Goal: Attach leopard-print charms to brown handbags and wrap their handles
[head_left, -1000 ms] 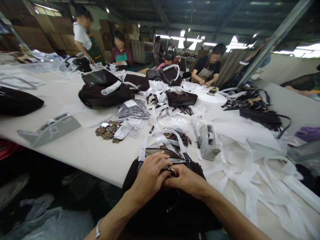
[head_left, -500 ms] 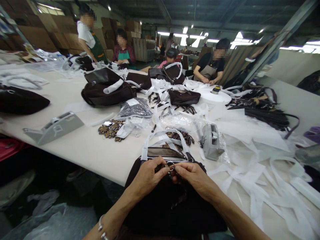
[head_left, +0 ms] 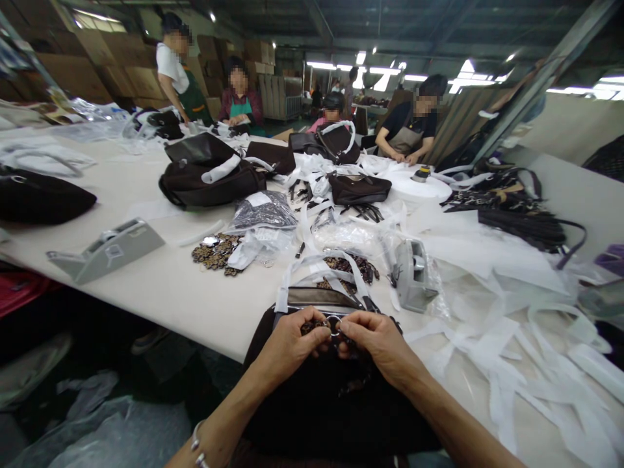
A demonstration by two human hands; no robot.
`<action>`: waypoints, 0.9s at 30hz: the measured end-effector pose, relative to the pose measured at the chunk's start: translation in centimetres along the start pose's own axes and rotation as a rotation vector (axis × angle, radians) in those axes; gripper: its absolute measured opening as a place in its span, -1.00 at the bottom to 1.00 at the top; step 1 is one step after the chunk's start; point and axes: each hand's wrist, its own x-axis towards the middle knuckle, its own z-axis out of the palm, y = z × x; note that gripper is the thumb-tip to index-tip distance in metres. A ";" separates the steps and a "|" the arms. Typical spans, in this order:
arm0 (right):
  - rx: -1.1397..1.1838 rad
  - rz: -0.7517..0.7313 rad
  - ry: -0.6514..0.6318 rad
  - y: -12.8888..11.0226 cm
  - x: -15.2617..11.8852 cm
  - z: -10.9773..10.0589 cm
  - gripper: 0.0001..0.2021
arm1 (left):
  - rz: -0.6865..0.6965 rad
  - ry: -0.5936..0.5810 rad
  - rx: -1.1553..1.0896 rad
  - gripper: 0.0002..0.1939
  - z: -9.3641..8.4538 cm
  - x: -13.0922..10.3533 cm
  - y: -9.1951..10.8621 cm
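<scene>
Here, the zip (head_left: 295, 308) of the dark bag (head_left: 336, 416) runs crosswise (handles (head_left: 282, 296) pointing away).

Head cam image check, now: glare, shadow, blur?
Head view: ceiling strip lights blown out; clear plastic throws small highlights; dark bag nearly black, most detail lost; metal ring bright but slightly soft, so fine detail can't be judged.

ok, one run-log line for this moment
left hand: holding dark patterned piece | right hand: fingertips pinching metal ring | dark bag: beneath both hands
</scene>
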 end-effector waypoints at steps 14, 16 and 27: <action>0.124 -0.012 0.131 -0.1 0.2 -0.2 -0.69 | 0.274 0.042 0.477 -0.77 0.6 -1.8 0.4; 0.068 -0.049 0.138 0.0 0.2 -0.4 -0.71 | 0.331 0.053 0.631 -0.74 1.1 -2.2 0.3; -0.152 -0.114 0.079 -0.3 -0.4 0.0 -0.78 | 0.156 0.072 0.448 -0.64 1.3 -2.1 1.0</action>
